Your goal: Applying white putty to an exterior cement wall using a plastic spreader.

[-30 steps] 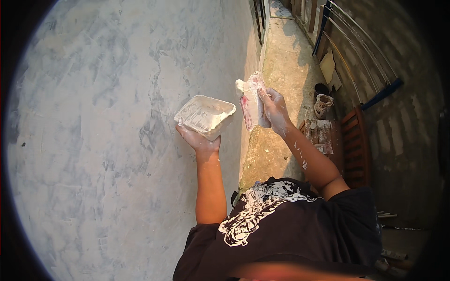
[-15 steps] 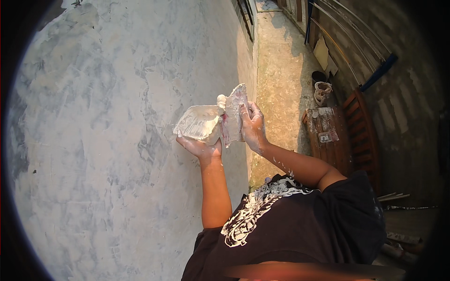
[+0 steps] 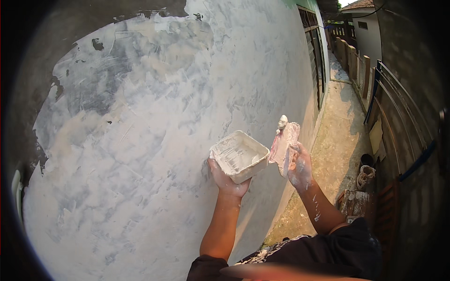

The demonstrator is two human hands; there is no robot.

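Left hand [image 3: 228, 181] grasping the tub [image 3: 251, 172], grip cupped beneath it and round its left corner. Tub squarish, off-white, tilted so its inside shows; pale paste [image 3: 240, 152] smeared over the bottom and crusted along the rim. It is held up in front of the wall [image 3: 159, 131], near the middle of the view. Right hand [image 3: 301, 168] grasping the scraper [image 3: 286, 143] by its lower right part, grip closed round that edge, skin spotted with white. Scraper flat and whitish with pink streaks, raised roughly upright, a thick lump [image 3: 282, 122] at its upper left corner. Scraper just right of the tub; in view their edges come very close, cannot tell whether they touch. White splashes along the right forearm [image 3: 318, 206]. Wall mostly coated in mottled white and grey, bare dark patches at upper left. To the right, a sunlit path [image 3: 342, 112] runs away alongside the wall, past a window [image 3: 313, 33]. Beyond the path: rack [image 3: 419, 161] with blue ends and long thin rods, a dark bucket [image 3: 367, 160], a paste-smeared pail [image 3: 365, 177] beside it, then a wooden table [image 3: 356, 199], its top stained white.
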